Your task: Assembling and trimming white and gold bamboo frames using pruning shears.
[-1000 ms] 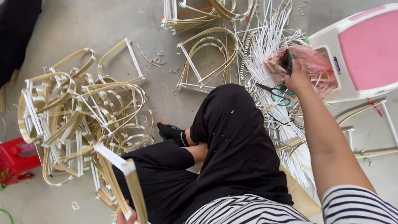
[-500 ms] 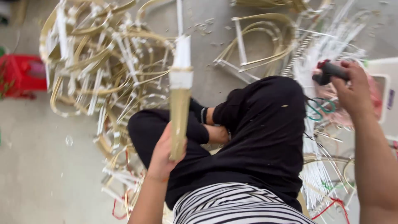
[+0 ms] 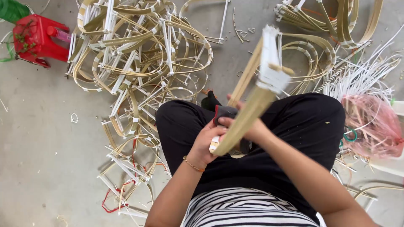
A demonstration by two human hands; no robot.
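I sit cross-legged on the floor in black trousers. My left hand, with a thin gold bracelet, grips the lower end of a bamboo frame. The frame is made of tan strips bound with white tape and slants up to the right over my lap. My right hand is pressed against the frame just beside the left hand and holds a dark-handled tool with a red part. The tool's working end is hidden behind the hands.
A large pile of taped bamboo frames lies on the concrete ahead left, with more frames at the top right. A red plastic stool stands far left. Loose white strips, a pink bag and green-handled scissors lie at my right.
My left hand has brought the frame from my left side to above my lap. My right hand has carried the tool in from the right and met the frame.
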